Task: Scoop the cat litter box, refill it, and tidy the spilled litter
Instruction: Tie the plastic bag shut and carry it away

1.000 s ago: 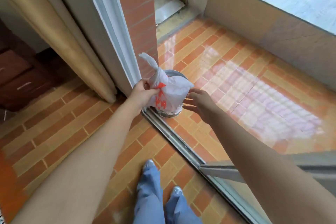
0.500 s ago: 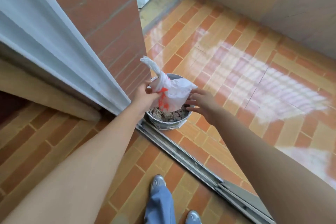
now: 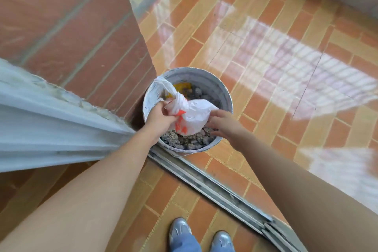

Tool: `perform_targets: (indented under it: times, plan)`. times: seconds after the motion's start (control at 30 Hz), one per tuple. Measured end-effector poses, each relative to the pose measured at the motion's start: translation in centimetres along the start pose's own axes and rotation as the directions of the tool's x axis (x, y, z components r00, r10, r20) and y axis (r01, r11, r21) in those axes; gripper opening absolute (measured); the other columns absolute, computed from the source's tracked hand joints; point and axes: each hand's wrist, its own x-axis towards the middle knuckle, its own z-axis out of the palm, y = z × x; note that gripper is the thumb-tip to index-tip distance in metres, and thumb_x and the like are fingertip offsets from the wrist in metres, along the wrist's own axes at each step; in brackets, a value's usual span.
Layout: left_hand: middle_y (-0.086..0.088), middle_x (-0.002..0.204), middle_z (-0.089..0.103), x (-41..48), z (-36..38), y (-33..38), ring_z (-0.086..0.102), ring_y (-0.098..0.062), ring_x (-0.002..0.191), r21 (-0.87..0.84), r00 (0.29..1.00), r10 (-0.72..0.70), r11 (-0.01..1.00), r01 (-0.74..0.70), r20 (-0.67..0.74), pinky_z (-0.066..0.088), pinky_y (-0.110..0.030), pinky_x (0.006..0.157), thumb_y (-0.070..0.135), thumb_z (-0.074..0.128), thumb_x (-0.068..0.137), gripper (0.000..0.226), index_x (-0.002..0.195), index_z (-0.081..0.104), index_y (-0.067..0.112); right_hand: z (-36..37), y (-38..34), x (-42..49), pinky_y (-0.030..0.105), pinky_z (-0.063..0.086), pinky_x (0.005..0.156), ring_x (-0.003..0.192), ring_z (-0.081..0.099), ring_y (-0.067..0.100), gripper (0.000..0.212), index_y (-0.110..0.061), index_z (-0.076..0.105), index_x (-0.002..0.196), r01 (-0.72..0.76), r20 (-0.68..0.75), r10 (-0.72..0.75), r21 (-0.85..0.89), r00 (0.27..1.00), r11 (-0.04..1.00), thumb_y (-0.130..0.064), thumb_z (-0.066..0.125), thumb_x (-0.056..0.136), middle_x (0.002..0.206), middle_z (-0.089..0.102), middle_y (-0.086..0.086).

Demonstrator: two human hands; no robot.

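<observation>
A tied white plastic bag (image 3: pixel 193 115) with red print hangs just above a grey metal bucket (image 3: pixel 222 90) that holds grey clumps of used litter (image 3: pixel 185 142) and a yellow scrap. My left hand (image 3: pixel 160 114) grips the bag at its knotted neck, over the bucket's near left rim. My right hand (image 3: pixel 222 124) touches the bag's lower right side with loosely bent fingers, above the bucket's near right rim. The bucket stands on the balcony tiles, right behind the door track.
A sliding-door track (image 3: pixel 206 182) runs diagonally across the orange tiled floor (image 3: pixel 266 63). A brick pillar (image 3: pixel 81 32) and a white door frame (image 3: pixel 51 120) stand on the left. My two shoes (image 3: pixel 201 237) are at the bottom edge.
The view has come closer and tilted down over the bucket. The bag has sunk lower toward the litter, with both hands still on it.
</observation>
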Motion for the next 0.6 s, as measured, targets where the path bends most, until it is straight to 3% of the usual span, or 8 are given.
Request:
perform_targets:
  times: [0.1,0.2,0.3,0.43,0.6]
  plan:
    - [-0.005,0.106,0.057,1.8,0.3,-2.1,0.052,-0.013,0.09,0.095,0.999,-0.036,0.995,0.032,0.035,0.042,-0.005,0.053,0.005,0.068,0.083,0.047,0.126,0.048,0.004,0.9,1.9,1.8,0.045,0.045,0.1,0.117,0.052,0.028,0.023,-0.017,0.054,0.107,-0.024,0.006,0.024,0.001,1.0,1.0,-0.005,0.041,0.092,0.128,0.055,0.012]
    - [-0.009,0.116,0.06,3.1,0.4,-3.8,0.056,-0.019,0.1,0.191,0.996,-0.077,0.979,0.066,0.051,0.042,-0.021,0.078,0.01,0.069,0.083,0.045,0.124,0.049,0.007,1.6,3.1,2.9,0.036,0.048,0.095,0.114,0.052,0.025,0.043,-0.014,0.038,0.138,-0.065,0.016,0.065,-0.018,0.998,0.998,-0.009,0.036,0.095,0.141,0.043,0.007]
    - [-0.006,0.125,0.056,3.4,0.4,-4.3,0.054,-0.021,0.11,0.219,0.993,-0.093,0.973,0.075,0.071,0.041,-0.026,0.088,0.013,0.068,0.083,0.057,0.133,0.041,0.01,1.9,3.5,3.4,0.036,0.048,0.095,0.114,0.051,0.025,0.048,-0.016,0.031,0.143,-0.082,0.032,0.084,-0.056,0.996,0.995,-0.01,0.033,0.096,0.144,0.038,0.006]
    - [0.005,0.122,0.046,3.0,-0.1,-4.0,0.049,-0.016,0.107,0.233,0.995,-0.073,0.971,0.055,0.068,0.037,-0.025,0.088,0.004,0.064,0.084,0.069,0.142,0.029,0.018,2.1,3.2,3.3,0.038,0.047,0.096,0.115,0.05,0.023,0.048,-0.015,0.031,0.143,-0.07,0.037,0.073,-0.066,0.997,0.995,-0.009,0.033,0.096,0.143,0.04,0.008]
    - [-0.004,0.128,0.048,2.1,-1.2,-3.6,0.049,-0.019,0.11,0.275,0.999,-0.035,0.961,0.029,0.015,0.037,-0.026,0.085,0.002,0.063,0.082,0.067,0.141,0.034,0.017,2.3,2.7,2.3,0.035,0.047,0.093,0.117,0.047,0.024,0.049,-0.015,0.032,0.142,-0.05,0.042,0.052,-0.06,0.998,0.997,-0.005,0.032,0.094,0.143,0.039,0.008]
